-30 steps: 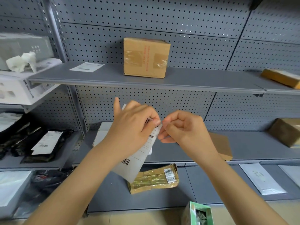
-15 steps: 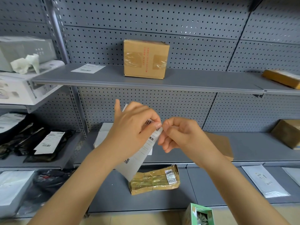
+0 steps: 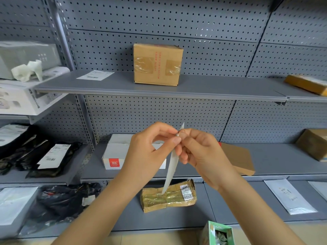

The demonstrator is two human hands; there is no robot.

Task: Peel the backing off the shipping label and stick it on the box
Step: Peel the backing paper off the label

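Shipping label [image 3: 171, 167] hangs edge-on between both hands, pinched at its top corner by left hand [image 3: 150, 152] and right hand [image 3: 200, 154]. Cardboard box [image 3: 157, 64] sits apart on upper shelf [image 3: 212, 89].

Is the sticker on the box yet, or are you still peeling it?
Not yet. Both hands, left hand and right hand, pinch the top corner of the label, seen edge-on, working at the backing. Whether it has split, I cannot tell. The box sits bare on the upper shelf, waiting for sticking.
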